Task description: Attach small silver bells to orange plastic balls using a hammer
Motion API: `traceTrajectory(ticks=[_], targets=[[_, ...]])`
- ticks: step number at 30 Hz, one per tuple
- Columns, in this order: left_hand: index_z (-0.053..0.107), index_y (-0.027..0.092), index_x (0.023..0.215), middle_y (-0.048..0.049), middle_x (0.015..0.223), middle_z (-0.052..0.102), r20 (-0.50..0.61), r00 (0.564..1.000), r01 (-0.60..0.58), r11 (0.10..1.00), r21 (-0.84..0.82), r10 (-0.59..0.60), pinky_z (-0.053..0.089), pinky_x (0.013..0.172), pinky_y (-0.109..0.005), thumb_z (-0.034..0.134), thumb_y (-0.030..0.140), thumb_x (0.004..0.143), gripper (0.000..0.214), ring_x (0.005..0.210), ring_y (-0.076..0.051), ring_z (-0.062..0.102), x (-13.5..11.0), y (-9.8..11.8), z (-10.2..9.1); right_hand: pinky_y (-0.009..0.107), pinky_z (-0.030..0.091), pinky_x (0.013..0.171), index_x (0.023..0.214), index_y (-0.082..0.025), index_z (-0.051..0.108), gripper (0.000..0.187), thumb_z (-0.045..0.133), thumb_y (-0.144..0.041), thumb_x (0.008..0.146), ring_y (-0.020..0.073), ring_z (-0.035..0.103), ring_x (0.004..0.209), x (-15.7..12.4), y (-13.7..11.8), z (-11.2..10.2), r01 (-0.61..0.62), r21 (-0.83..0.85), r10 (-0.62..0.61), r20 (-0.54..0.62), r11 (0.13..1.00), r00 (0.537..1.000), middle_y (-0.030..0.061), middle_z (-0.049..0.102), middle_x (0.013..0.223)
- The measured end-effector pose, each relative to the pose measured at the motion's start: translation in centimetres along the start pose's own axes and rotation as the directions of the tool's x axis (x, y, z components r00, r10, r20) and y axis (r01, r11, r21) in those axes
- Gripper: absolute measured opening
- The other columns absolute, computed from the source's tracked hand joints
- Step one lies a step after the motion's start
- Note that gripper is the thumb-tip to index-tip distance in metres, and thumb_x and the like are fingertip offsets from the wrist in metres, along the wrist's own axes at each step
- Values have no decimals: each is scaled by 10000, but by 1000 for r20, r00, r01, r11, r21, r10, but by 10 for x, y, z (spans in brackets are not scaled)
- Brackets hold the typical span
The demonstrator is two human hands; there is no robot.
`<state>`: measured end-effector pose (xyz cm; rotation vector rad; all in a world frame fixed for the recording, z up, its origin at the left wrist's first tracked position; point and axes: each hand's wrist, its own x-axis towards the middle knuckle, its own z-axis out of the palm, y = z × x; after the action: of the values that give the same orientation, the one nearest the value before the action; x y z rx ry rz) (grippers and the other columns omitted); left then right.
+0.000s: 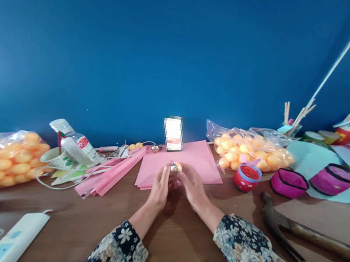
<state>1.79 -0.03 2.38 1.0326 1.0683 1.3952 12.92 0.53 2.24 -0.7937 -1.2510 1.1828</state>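
Note:
Between my two hands is a small ball [175,167], partly shiny silver and partly orange. My left hand [161,186] closes on it from the left, thumb and fingers near its side. From the right, the thumb and fingers of my right hand [194,189] pinch it. The lower fingers are hidden behind the ball and palms. Beneath and beyond the hands lie pink paper sheets [188,153] on the brown table [177,242]. Another shiny metallic-looking ball [155,148] rests at the left edge of the sheets, beside small orange balls [135,147].
Clear bags of orange balls sit left [0,165] and right [251,152]. Pink strips [110,178], a bottle [84,147] and a cable are left. A red cup [247,178], magenta fabric containers [289,183] and a hammer [308,234] stand right; a power strip [19,234] lies front left.

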Motion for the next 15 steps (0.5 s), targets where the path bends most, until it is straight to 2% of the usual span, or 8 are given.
traceTrajectory(ticks=[3, 7, 10, 13, 15], targets=[[614, 155, 1009, -35, 742, 619, -1, 1000, 29, 996, -89, -29, 469, 571, -227, 538, 477, 778, 404, 590, -103, 547, 2, -3, -1, 323, 504, 829, 1038, -191, 557, 259, 561, -310, 808, 184, 605, 958, 0, 0, 0, 8, 32, -8, -9, 999, 1000, 70, 636, 1042], [607, 160, 1071, -55, 823, 645, -30, 999, -17, 998, 68, 19, 490, 613, -256, 550, 453, 777, 419, 650, -123, 565, 6, -6, -6, 321, 505, 825, 1002, -190, 552, 233, 568, -312, 804, 170, 605, 932, 0, 3, -2, 13, 3, -13, -24, 1000, 1000, 61, 632, 1006], [600, 185, 1117, -79, 1016, 642, -23, 993, -113, 973, 199, 120, 501, 720, -279, 544, 418, 791, 404, 825, -156, 594, 7, -6, -8, 331, 514, 807, 981, -184, 550, 232, 568, -334, 805, 167, 615, 891, 0, 6, -3, 9, 23, -8, -25, 1000, 1000, 56, 637, 971], [585, 198, 1135, -84, 1141, 606, -24, 984, -170, 967, 188, 177, 490, 825, -308, 553, 376, 795, 385, 1013, -195, 571, 7, -5, -7, 348, 493, 870, 1026, -196, 539, 270, 590, -323, 793, 181, 604, 972, 2, 8, -3, 24, 64, -23, -8, 998, 1000, 61, 629, 1043], [579, 190, 1122, -85, 1114, 619, -38, 982, -175, 973, 149, 183, 488, 845, -327, 569, 357, 785, 377, 1011, -198, 582, 6, -5, -7, 349, 470, 914, 1063, -200, 546, 308, 604, -313, 783, 192, 587, 1028, 2, 7, -3, 28, 40, -28, -10, 999, 1000, 71, 617, 1105]])
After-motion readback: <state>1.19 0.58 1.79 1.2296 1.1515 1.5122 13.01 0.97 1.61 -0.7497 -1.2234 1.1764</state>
